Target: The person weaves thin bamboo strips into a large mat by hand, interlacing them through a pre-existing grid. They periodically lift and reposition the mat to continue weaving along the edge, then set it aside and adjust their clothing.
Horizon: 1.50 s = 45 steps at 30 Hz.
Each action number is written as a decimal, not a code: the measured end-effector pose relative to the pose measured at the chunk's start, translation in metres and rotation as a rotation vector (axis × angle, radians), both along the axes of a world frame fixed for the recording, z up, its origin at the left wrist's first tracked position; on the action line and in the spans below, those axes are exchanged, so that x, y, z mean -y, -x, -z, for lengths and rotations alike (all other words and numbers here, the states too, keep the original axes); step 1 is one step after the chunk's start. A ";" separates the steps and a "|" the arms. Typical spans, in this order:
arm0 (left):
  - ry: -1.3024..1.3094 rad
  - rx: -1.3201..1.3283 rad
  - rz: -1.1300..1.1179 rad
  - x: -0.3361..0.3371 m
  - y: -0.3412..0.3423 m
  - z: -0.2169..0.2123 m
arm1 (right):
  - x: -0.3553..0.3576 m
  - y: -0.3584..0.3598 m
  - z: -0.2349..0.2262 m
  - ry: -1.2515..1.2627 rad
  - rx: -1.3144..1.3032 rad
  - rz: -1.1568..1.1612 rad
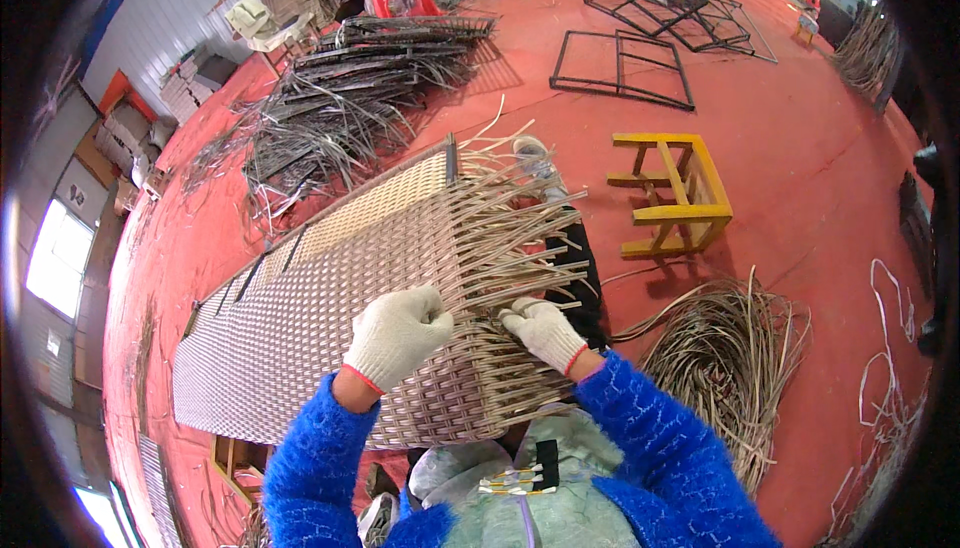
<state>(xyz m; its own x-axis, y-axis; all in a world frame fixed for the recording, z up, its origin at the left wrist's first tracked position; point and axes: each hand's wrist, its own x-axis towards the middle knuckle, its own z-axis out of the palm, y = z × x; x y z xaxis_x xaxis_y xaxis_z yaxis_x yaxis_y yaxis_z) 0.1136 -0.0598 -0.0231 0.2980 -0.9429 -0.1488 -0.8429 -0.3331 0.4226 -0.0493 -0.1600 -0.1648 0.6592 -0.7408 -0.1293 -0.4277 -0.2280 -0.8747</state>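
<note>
Item: woven panel (300, 320), two-toned, slanting in front of the worker I am watching. Item: heap of dark strips (345, 98), on the red floor beyond it. Item: left hand (400, 333), white-gloved, over the weave, fingers curled in together; whether they pinch a strand I cannot tell. Item: loose strip ends (515, 220), fringing the panel's right edge. Item: right hand (543, 334), gloved, fingertips drawn together at that fringe, grip unclear to me. Item: yellow stool (690, 212), overturned. Item: coiled strips (722, 353), near the right sleeve.
</note>
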 end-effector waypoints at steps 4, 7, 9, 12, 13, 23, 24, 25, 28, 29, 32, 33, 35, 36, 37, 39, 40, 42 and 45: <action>-0.015 0.071 0.045 0.002 -0.001 0.011 | 0.010 -0.002 0.012 0.444 -0.094 -0.331; 0.056 0.073 0.107 0.003 -0.002 0.017 | 0.016 0.003 0.028 -0.100 0.073 -0.107; 0.128 0.142 0.186 0.008 0.000 0.023 | 0.018 0.016 0.042 -0.185 0.223 -0.029; 0.260 0.092 0.169 0.020 0.008 0.036 | 0.033 0.037 0.058 -0.127 0.096 0.291; 0.295 0.079 0.163 0.023 0.010 0.041 | 0.038 0.055 0.060 -0.106 -0.017 0.406; 0.436 -0.452 0.126 0.032 0.004 0.048 | 0.026 0.084 -0.043 0.798 0.288 0.606; 0.415 -0.645 0.050 0.028 0.000 0.043 | 0.017 0.073 -0.050 0.806 0.340 0.439; 0.393 -0.843 -0.015 0.024 -0.005 0.036 | 0.009 0.060 -0.055 0.806 0.387 0.285; 0.434 -0.987 -0.084 0.011 -0.014 0.020 | -0.008 0.019 -0.051 0.796 0.383 0.106; 0.425 -1.000 -0.108 0.008 -0.017 0.016 | -0.012 0.010 -0.047 0.798 0.342 0.112; 0.216 -0.658 -0.083 0.001 -0.020 0.009 | -0.015 -0.003 -0.032 0.676 0.125 0.122; 0.139 -0.527 -0.069 0.000 -0.020 0.010 | -0.014 -0.004 -0.027 0.577 -0.027 0.114; 0.109 -0.422 -0.055 0.002 -0.018 0.014 | -0.011 -0.004 -0.016 0.304 -0.145 0.095; 0.091 -0.378 -0.058 0.004 -0.017 0.017 | -0.008 -0.005 -0.011 0.251 -0.087 0.120; 0.060 -0.336 -0.063 0.005 -0.015 0.020 | -0.005 -0.006 -0.005 0.181 -0.089 0.140; 0.066 -0.241 -0.054 0.008 -0.014 0.028 | 0.003 -0.008 0.005 0.127 -0.052 0.104; 0.059 -0.192 -0.048 0.012 -0.013 0.032 | 0.007 -0.011 0.009 0.132 -0.026 0.077; 0.039 -0.115 -0.044 0.018 -0.012 0.039 | 0.015 -0.014 0.015 0.138 -0.026 -0.011; 0.013 -0.036 -0.030 0.026 -0.009 0.045 | 0.029 -0.017 0.022 0.045 -0.026 -0.159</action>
<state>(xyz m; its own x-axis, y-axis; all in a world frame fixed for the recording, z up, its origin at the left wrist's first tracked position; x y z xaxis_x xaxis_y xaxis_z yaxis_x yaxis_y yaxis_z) 0.1225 -0.0856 -0.0686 0.3207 -0.9357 -0.1471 -0.8170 -0.3519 0.4568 -0.0320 -0.1891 -0.1864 0.7651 -0.6332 -0.1173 -0.4058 -0.3327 -0.8512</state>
